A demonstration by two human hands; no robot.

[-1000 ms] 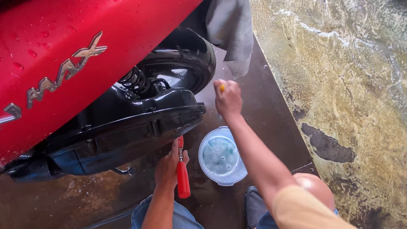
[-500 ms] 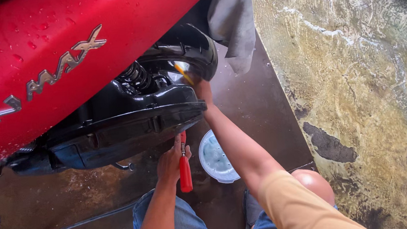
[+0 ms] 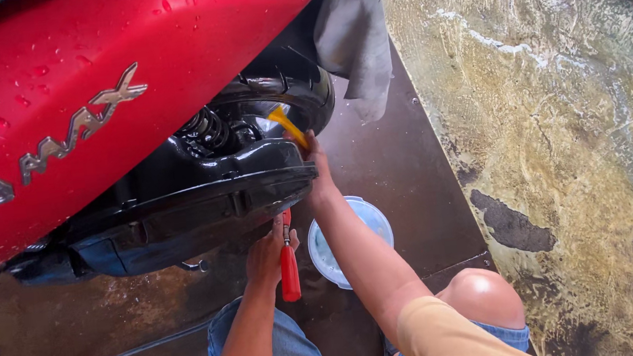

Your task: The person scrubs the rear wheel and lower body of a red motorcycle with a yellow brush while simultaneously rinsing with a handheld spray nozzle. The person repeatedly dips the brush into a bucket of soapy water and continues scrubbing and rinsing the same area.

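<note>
A yellow brush [image 3: 287, 125] is pinched in the grip of the right hand [image 3: 318, 164] and pushed between the black fender [image 3: 204, 203] and the rear tyre [image 3: 302, 95]; it could be jammed or dropped there. A red-handled tool [image 3: 289, 268] is clasped by the left hand [image 3: 268, 252] under the fender; the round tub [image 3: 370, 223] could be knocked by the outstretched right forearm.

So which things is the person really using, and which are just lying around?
In use:
- yellow brush in the right hand, at the black rear wheel
- red-handled tool in the left hand
- red scooter

Just lying about:
- round pale blue tub on the wet floor
- grey cloth hanging off the scooter
</note>
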